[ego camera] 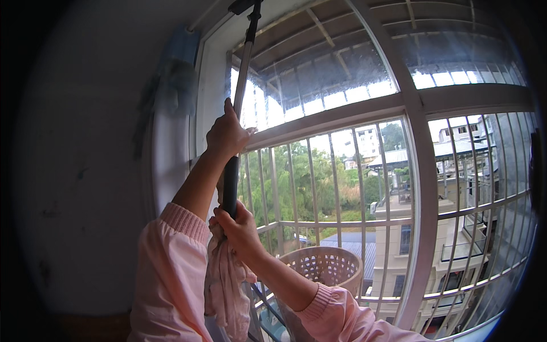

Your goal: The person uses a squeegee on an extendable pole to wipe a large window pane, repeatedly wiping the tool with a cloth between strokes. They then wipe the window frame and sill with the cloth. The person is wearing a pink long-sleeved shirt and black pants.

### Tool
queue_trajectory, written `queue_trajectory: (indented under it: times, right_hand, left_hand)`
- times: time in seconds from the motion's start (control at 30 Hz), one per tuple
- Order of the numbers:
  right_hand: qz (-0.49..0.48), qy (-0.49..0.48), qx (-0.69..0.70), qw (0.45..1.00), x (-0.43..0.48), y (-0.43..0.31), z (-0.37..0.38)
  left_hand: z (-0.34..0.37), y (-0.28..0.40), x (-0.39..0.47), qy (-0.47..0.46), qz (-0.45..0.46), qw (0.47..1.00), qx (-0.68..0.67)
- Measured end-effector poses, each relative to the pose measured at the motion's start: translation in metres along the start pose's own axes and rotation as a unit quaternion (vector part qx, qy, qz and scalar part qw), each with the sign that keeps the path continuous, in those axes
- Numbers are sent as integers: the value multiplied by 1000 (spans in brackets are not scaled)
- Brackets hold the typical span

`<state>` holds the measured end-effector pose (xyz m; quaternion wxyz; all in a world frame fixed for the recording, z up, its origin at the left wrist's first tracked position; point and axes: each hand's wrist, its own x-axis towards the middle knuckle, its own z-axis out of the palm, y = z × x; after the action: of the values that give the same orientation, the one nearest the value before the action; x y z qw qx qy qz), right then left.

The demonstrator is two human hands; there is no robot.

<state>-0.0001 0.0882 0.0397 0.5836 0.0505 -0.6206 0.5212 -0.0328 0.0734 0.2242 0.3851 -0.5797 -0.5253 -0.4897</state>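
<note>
Both of my hands hold a long metal pole (242, 81) with a black grip (230, 184), raised steeply before a window. My left hand (227, 132) is wrapped around the metal shaft just above the grip. Lower down, my right hand (239, 224) closes around the lower part of the black grip, with a crumpled pinkish-beige cloth (228, 286) hanging beneath and beside it. At the pole's top, a black head (241, 6) reaches the upper window frame and is partly cut off by the picture's edge. The upper window pane (316, 64) looks smeared or wet.
White window frames (416, 171) divide the panes, with metal security bars (335, 188) outside. A perforated plastic basket (322, 256) stands below on the right, near a teal plastic item (273, 325). Blue-grey fabric (179, 72) hangs at left beside the wall (85, 184). Trees and buildings lie beyond.
</note>
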Motion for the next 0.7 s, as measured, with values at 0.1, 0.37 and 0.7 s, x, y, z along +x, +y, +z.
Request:
queue_trajectory:
  times: [0.1,0.37,0.7]
  right_hand:
    - [10,3,6,1000,-2,1,2]
    - [12,25,-19,999,-43,26,11]
    - [50,39,-37,997,-75,52,9]
  left_hand:
    - [-1,-1,-4,-9,-2,1000,-14]
    - [-10,-8,3,-36,-22,999,-16]
    - [-4,-10,-25,-27,5,1000,-16]
